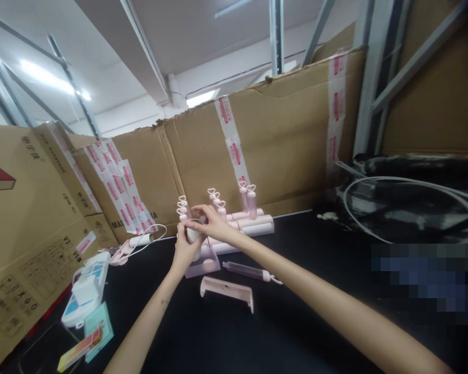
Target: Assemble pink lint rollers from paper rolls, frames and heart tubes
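Observation:
My left hand (184, 248) is wrapped round a white cylindrical piece (194, 235) held upright over the black table. Over its top, my right hand (209, 222) has its fingers closed on the same piece; the fingertips are partly hidden. Just below the hands lies a translucent pink holder (203, 266). A clear pink tube with a heart-shaped loop (249, 271) rests nearer, and a pale pink bracket (226, 291) is in front of it. Behind my hands stand several pink tubes with heart-shaped tops (251, 200), beside long pink and white cylinders (257, 225) lying down.
Tall cardboard (288, 140) walls the back, and a printed carton (31, 234) stands left. Along the left edge are a white power strip (86, 291), a teal packet (99, 330) and a yellow-orange cutter-like item (80, 350). A white cable (345, 200) loops at right.

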The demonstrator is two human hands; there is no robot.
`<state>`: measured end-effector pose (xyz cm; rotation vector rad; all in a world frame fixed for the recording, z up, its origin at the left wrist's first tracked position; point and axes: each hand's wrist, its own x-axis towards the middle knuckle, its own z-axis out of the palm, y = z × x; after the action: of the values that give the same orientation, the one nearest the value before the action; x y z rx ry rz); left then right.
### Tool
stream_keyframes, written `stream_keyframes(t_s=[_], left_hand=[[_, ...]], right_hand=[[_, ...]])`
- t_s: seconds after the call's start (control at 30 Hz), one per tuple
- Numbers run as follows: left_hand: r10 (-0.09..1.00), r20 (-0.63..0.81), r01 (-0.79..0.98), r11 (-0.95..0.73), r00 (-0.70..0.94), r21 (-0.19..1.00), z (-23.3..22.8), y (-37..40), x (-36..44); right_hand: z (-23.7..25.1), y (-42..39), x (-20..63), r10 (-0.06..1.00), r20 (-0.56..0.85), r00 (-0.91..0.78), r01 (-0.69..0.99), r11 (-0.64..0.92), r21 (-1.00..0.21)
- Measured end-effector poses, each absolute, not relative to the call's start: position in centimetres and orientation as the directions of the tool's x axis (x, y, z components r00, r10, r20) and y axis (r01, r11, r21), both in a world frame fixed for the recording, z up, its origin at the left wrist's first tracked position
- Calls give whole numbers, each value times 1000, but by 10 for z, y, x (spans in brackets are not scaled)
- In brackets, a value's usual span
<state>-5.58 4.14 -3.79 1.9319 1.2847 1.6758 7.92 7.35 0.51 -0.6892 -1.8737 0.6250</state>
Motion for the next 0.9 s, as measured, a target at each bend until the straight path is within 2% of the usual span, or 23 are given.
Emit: stream_keyframes(t_s=[0.1, 0.2, 0.27, 0.4, 0.5, 0.57, 0.63, 0.73, 0.83, 0.9], left_hand=[[714, 683, 314, -621, -151, 719, -31, 46, -52], [674, 706, 265, -656, -218, 707, -21, 46, -50], [660, 715, 261, -666, -230, 699, -15, 46, -47], [628, 737, 281, -681, -249, 676, -13, 41, -40], [563, 787, 356, -702, -253, 617, -19, 29, -45], [544, 822, 465, -691, -170, 553, -26, 21, -55], [597, 802, 616, -632, 0, 470, -33, 18, -69], [706, 631, 797, -562, 321, 223, -43, 21, -87], [708, 474, 819, -571, 524, -52, -52, 28, -96], [703, 439, 815, -562, 559, -139, -58, 28, -97]], right_hand=[[-8, 75, 81, 734, 550, -398, 218, 658, -720], [-30, 70, 82, 682, 487, -546, 182, 664, -726], [-43, 67, 77, 656, 475, -587, 131, 656, -743], [-56, 66, 60, 680, 501, -536, 84, 633, -769], [-51, 66, 65, 709, 527, -469, 67, 623, -779], [-45, 65, 83, 780, 539, -319, 44, 580, -813], [-39, 62, 107, 851, 514, -110, 7, 518, -855], [-33, 60, 147, 882, 456, 115, -20, 461, -887], [-28, 60, 183, 893, 386, 233, -74, 412, -908], [-23, 60, 200, 912, 373, 173, -31, 383, -923]])
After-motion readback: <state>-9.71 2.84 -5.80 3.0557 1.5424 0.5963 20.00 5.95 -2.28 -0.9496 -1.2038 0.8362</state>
